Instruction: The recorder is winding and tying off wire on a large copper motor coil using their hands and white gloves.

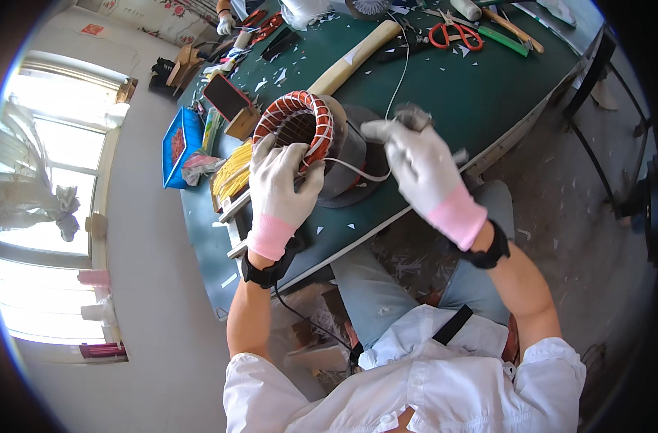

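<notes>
A motor stator [337, 155] lies tilted on the green table, its open end towards the left. Red-brown copper windings [320, 119] ring that end, bound at intervals with white lacing cord [354, 169]. My left hand [282, 180], in a white glove with a pink cuff, grips the near rim of the windings, thumb and fingers on the coil. Right of the stator, my gloved right hand [419, 155] is raised with bent fingers around the cord. From the windings the cord loops to this hand, and a length runs on towards the far tools. The right fingertips are partly blurred.
Red-handled scissors [455, 36] and a green-handled tool [503, 42] lie at the far right. A pale wooden bar [358, 56] sits behind the stator. Yellow strips [233, 172], a blue tray [177, 148] and a phone [226, 97] stand at left. Another gloved hand [225, 23] shows beyond.
</notes>
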Tool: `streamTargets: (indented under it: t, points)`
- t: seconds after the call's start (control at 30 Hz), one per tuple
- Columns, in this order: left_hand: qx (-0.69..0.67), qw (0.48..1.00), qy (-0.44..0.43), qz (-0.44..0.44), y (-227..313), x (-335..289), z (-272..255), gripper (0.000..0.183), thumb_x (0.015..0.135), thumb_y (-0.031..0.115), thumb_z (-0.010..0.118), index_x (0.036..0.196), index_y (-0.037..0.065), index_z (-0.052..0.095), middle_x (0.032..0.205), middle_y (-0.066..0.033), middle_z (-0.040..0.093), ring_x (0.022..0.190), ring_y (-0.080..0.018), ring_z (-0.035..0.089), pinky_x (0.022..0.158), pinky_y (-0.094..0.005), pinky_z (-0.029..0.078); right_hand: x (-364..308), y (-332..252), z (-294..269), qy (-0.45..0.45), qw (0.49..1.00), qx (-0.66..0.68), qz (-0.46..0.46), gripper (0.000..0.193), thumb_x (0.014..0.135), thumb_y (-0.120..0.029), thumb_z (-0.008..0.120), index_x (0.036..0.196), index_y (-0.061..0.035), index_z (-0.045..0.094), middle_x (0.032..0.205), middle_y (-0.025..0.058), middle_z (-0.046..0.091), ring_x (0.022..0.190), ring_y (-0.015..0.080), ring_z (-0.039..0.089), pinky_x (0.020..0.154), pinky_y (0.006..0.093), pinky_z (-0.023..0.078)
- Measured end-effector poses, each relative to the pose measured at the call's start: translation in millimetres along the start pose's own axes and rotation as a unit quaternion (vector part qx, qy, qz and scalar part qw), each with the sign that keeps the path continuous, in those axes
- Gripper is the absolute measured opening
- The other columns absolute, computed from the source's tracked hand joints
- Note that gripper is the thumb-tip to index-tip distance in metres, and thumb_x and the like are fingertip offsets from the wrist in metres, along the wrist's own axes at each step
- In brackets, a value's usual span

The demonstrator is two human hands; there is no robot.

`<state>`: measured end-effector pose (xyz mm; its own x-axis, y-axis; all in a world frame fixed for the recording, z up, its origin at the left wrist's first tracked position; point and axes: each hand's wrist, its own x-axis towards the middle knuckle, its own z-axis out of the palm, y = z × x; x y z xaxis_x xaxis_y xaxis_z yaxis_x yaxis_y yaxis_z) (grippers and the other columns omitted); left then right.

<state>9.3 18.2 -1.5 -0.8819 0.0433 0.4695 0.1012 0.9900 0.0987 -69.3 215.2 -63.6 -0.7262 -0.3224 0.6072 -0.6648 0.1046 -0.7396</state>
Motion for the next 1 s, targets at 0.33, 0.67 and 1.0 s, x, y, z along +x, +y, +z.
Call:
streamTargets:
  t: [0.33, 0.67, 1.0]
  points:
    - [-0.031, 0.998, -0.063, -0.002, 1.6, 7.5, -1.0, 0.028, 0.077, 0.021, 0.067, 0.100, 0.005, 0.066, 0.102, -0.0199, 0.066, 0.108, -0.0393, 0.056, 0.094, -0.0473, 0.044, 0.6, -27.6, 63.1, 0.017, 0.998, -0.048, -0.047, 0.059, 0.083, -0.001, 0.056, 0.137, -0.0190, 0.040, 0.097, 0.0164, 0.060, 0.075, 0.0355, 0.064, 0.060, 0.0464, 0.053]
    - [0.154, 0.985, 0.017, -0.078, -5.6, 1.0, -2.6, 0.075, 0.067, 0.048, 0.074, 0.125, 0.004, 0.055, 0.129, -0.0194, 0.056, 0.136, -0.0369, 0.034, 0.115, -0.0588, 0.011, 15.4, -30.3, 7.0, -0.342, 0.828, 0.397, 0.198, 0.025, 0.092, -0.006, 0.049, 0.113, 0.0000, 0.062, 0.095, 0.0098, 0.068, 0.087, 0.0161, 0.066, 0.074, 0.0293, 0.054]
    - [0.111, 0.960, 0.253, -0.037, 1.4, -14.5, 29.2, 0.087, 0.063, 0.034, 0.081, 0.133, 0.003, 0.040, 0.148, -0.0219, 0.030, 0.136, -0.0446, 0.027, 0.108, -0.0655, 0.014, 58.6, -59.6, 46.0, -0.089, 0.972, -0.056, -0.210, 0.014, 0.088, -0.006, 0.056, 0.101, -0.0019, 0.058, 0.089, 0.0201, 0.062, 0.081, 0.0387, 0.061, 0.070, 0.0439, 0.050]
